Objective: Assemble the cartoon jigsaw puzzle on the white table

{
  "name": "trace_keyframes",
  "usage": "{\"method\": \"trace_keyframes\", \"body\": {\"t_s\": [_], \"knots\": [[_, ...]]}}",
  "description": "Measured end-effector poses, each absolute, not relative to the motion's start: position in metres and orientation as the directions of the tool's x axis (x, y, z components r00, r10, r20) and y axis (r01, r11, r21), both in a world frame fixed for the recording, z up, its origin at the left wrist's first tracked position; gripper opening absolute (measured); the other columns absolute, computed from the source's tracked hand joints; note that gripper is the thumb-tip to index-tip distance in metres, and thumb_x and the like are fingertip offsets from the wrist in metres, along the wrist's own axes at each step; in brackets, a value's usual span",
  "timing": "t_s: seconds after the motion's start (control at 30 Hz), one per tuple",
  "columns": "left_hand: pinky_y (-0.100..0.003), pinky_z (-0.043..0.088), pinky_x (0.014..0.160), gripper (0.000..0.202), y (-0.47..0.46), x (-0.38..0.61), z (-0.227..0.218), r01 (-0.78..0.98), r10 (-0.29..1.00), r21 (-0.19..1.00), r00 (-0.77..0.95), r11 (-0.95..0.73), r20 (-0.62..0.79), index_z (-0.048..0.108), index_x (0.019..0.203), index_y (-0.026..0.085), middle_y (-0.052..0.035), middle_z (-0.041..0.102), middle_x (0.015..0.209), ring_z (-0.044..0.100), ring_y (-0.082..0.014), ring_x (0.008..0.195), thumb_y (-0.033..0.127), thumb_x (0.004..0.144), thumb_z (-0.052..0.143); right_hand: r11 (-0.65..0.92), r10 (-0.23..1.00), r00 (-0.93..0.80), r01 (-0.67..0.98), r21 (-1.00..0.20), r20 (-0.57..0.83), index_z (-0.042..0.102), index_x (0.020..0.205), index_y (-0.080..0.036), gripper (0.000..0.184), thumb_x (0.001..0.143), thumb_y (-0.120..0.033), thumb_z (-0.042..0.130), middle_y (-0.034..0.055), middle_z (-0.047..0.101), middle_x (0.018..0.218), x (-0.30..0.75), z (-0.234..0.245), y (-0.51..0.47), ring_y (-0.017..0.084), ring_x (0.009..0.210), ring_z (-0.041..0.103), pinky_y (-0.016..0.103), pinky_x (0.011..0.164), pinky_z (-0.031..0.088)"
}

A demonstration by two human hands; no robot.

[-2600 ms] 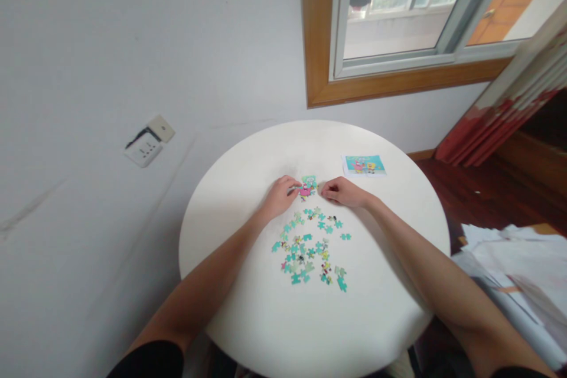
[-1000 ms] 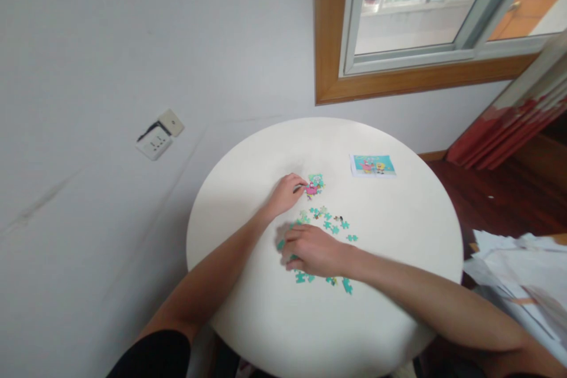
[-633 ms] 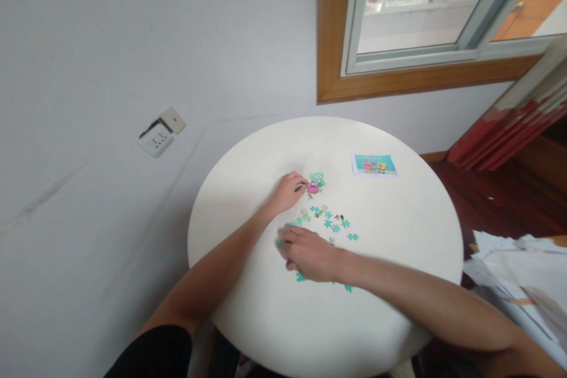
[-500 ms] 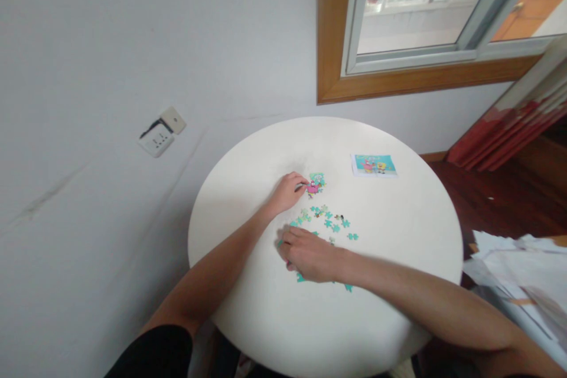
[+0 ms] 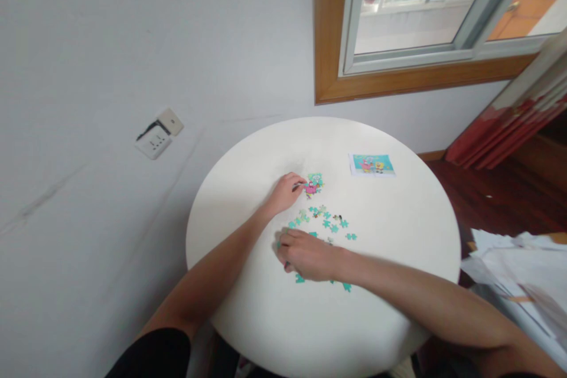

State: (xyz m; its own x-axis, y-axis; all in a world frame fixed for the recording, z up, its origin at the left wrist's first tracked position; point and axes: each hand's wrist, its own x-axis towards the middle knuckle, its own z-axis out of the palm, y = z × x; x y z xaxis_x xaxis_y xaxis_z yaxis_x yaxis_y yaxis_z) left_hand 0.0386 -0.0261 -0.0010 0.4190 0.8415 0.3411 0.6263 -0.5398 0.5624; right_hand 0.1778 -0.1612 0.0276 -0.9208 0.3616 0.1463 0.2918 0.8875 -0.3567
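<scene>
My left hand [image 5: 286,194] pinches a small puzzle piece [image 5: 297,185], seen nearly edge-on, at the left side of a partly joined jigsaw puzzle [image 5: 315,182] with a pink figure and teal background. Closer to me, my right hand [image 5: 305,254] reaches across the loose pieces, back of the hand up and fingers curled down to the table. What those fingertips grip is hidden beneath the hand. Loose teal puzzle pieces [image 5: 334,227] lie between and around the hands, several of them partly covered by my right hand.
A printed picture card [image 5: 372,165] with a pink and a yellow figure lies on the round white table [image 5: 398,218], toward the back right. Wall and window frame [image 5: 330,85] rise behind. A stack of papers [image 5: 522,271] stands at the right, beyond the table edge.
The whole view has shifted very slightly. Both hands keep nearly the same places, with the right hand's fingers moved a little over the pieces.
</scene>
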Motion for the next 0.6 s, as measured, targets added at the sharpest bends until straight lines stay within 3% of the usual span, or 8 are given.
{"method": "trace_keyframes", "body": {"t_s": [0.17,0.43,0.53,0.6], "knots": [[-0.033,0.051,0.093,0.020,-0.0247,0.0384,-0.0024,0.629,0.844,0.562,0.412,-0.537,0.344,0.072,0.097,0.020,-0.0045,0.068,0.100,0.064,-0.0175,0.093,0.013,0.088,0.056,0.903,0.336,-0.933,0.281,-0.325,0.125,0.063,0.089,-0.013,0.006,0.085,-0.014,0.066,0.0118,0.063,0.101,0.1780,0.0305,-0.1626,0.022,0.099,0.055,0.033,0.090,0.043],[-0.033,0.052,0.093,0.020,-0.0258,0.0387,-0.0016,0.622,0.840,0.566,0.410,-0.542,0.355,0.072,0.096,0.020,-0.0045,0.068,0.099,0.064,-0.0175,0.093,0.013,0.088,0.056,0.906,0.356,-0.923,0.304,-0.295,0.143,0.062,0.094,-0.012,0.013,0.086,-0.020,0.068,0.0135,0.063,0.102,0.1778,0.0318,-0.1632,0.025,0.102,0.055,0.036,0.089,0.044],[-0.032,0.052,0.091,0.020,-0.0268,0.0390,-0.0003,0.620,0.844,0.573,0.408,-0.536,0.348,0.072,0.096,0.020,-0.0044,0.068,0.098,0.065,-0.0174,0.092,0.012,0.088,0.056,0.887,0.336,-0.924,0.245,-0.391,0.182,0.062,0.087,-0.013,0.005,0.084,-0.013,0.066,0.0109,0.064,0.099,0.1776,0.0334,-0.1622,0.023,0.100,0.056,0.034,0.089,0.044],[-0.031,0.053,0.090,0.020,-0.0270,0.0390,-0.0002,0.615,0.847,0.583,0.404,-0.531,0.346,0.072,0.096,0.020,-0.0044,0.068,0.099,0.065,-0.0169,0.091,0.012,0.088,0.056,0.830,0.338,-0.916,0.180,-0.528,0.218,0.062,0.079,-0.014,0.009,0.083,-0.006,0.063,0.0064,0.065,0.088,0.1774,0.0321,-0.1588,0.018,0.091,0.058,0.030,0.086,0.045]]}}
